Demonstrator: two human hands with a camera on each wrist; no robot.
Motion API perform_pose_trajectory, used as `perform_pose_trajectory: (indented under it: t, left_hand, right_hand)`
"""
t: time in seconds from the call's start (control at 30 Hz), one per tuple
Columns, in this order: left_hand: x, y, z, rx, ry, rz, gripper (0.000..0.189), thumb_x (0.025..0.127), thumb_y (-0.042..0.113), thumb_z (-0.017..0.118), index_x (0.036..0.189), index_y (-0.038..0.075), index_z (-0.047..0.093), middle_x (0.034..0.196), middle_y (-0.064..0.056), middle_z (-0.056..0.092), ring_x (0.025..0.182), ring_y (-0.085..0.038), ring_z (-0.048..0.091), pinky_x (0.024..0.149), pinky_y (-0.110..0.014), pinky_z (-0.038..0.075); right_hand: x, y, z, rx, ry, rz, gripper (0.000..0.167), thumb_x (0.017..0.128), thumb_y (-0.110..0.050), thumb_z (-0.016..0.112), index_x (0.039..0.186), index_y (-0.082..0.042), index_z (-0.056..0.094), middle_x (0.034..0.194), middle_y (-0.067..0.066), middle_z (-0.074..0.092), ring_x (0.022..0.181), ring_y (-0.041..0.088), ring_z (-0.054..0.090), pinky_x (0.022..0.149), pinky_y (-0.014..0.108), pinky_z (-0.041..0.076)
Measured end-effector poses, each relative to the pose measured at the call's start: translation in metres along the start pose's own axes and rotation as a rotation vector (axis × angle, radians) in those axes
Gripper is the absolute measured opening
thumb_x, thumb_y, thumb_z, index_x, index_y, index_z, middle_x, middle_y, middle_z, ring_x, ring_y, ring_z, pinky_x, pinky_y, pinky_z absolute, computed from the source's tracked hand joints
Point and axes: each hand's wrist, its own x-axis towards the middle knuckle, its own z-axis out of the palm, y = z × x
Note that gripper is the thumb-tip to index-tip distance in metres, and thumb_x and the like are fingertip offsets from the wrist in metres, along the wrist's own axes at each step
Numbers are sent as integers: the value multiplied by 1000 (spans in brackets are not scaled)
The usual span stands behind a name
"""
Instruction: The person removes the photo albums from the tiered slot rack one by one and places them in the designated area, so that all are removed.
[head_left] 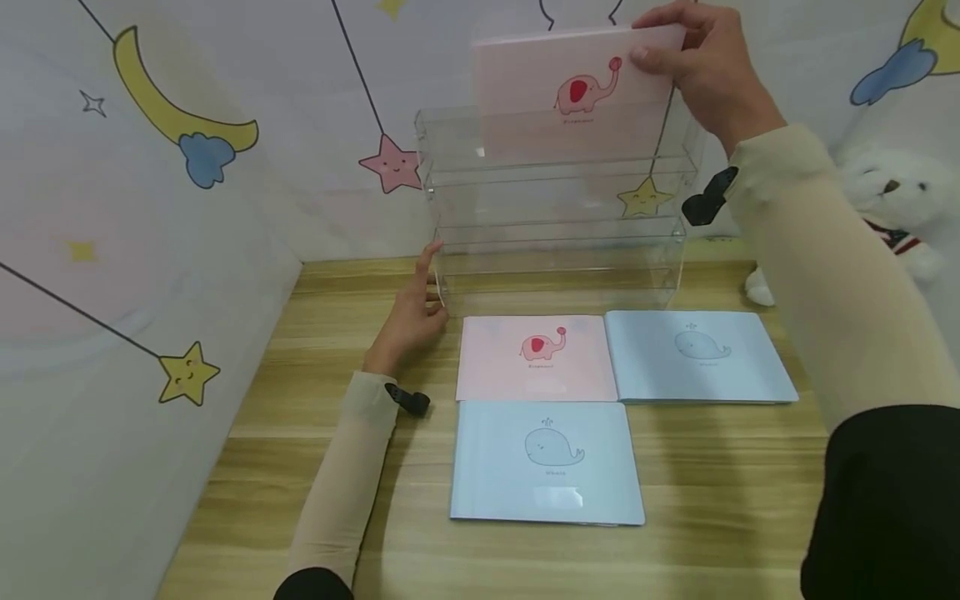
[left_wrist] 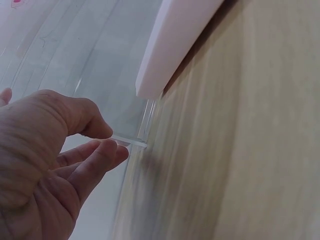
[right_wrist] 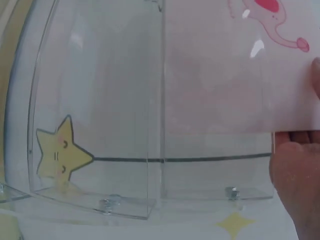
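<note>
My right hand [head_left: 708, 79] pinches the upper right corner of a pink booklet with a red elephant [head_left: 517, 92], thumb on its front cover. The booklet stands at the top tier of a clear acrylic tiered rack [head_left: 558, 271], its lower part seen through the clear front panel. At the rack's lower left side is my left hand [head_left: 408, 325]. In the left wrist view the thumb and fingers pinch the edge of the clear side panel [left_wrist: 131, 141]. A second pink elephant booklet [head_left: 495, 358] lies flat before the rack.
Two blue whale booklets lie on the wooden table [head_left: 292, 442]: one [head_left: 645, 367] right of the flat pink booklet, the other [head_left: 495, 467] in front of it. A white teddy bear [head_left: 918, 250] sits at the right. A wall covering with moons and stars [head_left: 187, 375] stands behind.
</note>
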Motion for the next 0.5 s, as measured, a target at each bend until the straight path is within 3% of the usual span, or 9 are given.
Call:
perform_pose_trajectory:
  t: [0.33,0.5]
  left_hand:
    - [-7,-1,1,-8,1,-17,113,90,-7,66,167,52,8,136,-25,61,119,-43,73,99,-55,63]
    - [-8,-2,0,-5,3,-13,112,91,-6,67,167,52,8,137,-27,61,118,-43,74,99,-56,64]
  right_hand:
    - [-3,2,12,52,74,-16,29,95,-18,80,124,-19,81,109,-7,70,104,14,67,110,25,55]
    - [0,-1,16,66,103,23,28,94,-16,81,122,-19,82,108,-7,70,103,13,68,111,26,55]
